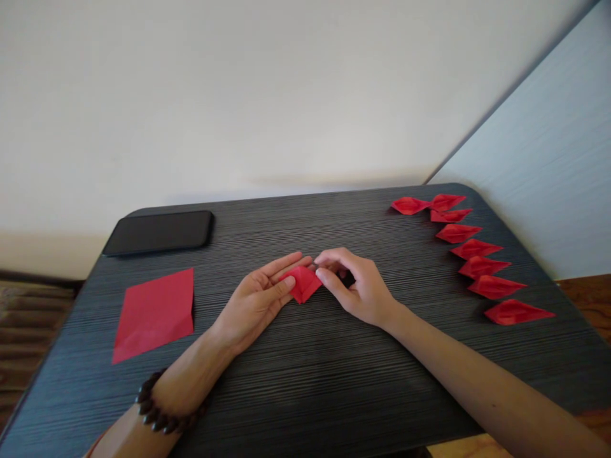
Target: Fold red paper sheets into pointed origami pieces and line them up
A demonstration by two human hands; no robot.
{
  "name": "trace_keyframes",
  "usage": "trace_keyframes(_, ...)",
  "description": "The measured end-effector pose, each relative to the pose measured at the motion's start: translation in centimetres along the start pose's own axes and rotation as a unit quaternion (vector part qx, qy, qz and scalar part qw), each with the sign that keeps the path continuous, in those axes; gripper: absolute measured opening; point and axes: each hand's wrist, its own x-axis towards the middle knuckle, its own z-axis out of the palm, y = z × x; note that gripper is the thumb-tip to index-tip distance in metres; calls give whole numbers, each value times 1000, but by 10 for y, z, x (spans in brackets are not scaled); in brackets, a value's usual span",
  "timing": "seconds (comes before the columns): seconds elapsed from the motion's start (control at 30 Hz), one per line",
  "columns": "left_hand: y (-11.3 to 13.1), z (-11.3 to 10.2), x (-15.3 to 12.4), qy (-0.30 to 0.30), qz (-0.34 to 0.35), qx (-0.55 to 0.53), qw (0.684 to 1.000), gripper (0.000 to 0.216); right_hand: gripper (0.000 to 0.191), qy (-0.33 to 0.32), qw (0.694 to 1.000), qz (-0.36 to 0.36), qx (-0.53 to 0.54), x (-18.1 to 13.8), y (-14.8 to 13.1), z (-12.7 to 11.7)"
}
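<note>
A small folded piece of red paper (303, 284) lies at the middle of the dark striped table (305, 381). My left hand (258, 299) rests on its left side, fingers stretched along it and thumb pressing its edge. My right hand (356, 286) pinches the paper's right corner with curled fingers. A dark bead bracelet (160, 410) circles my left wrist.
A stack of flat red paper squares (155, 313) lies at the left. A black phone (160, 232) rests face down at the back left. Several folded red paper shapes (472, 254) run in a row along the right edge. A pale wall stands behind the table.
</note>
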Motion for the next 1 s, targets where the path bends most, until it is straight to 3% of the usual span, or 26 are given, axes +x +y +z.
trace_keyframes(0.3, -2, 4, 0, -24, 21, -36, 999, 39, 17, -36, 996, 64, 53, 3, 0, -3)
trace_keyframes(0.63, -4, 10, 0, 17, 4, -26, 999, 39, 23, -28, 993, 78, 83, 4, 4, 1)
trace_keyframes(0.8, -2, 11, 0, 10, 7, -28, 1000, 41, 30, -18, 993, 72, 94, 4, 5, 2)
trace_keyframes(1.0, -1, 13, -2, 19, 7, 57, 998, 53, 33, 24, 989, 109, 98, 3, 8, 1)
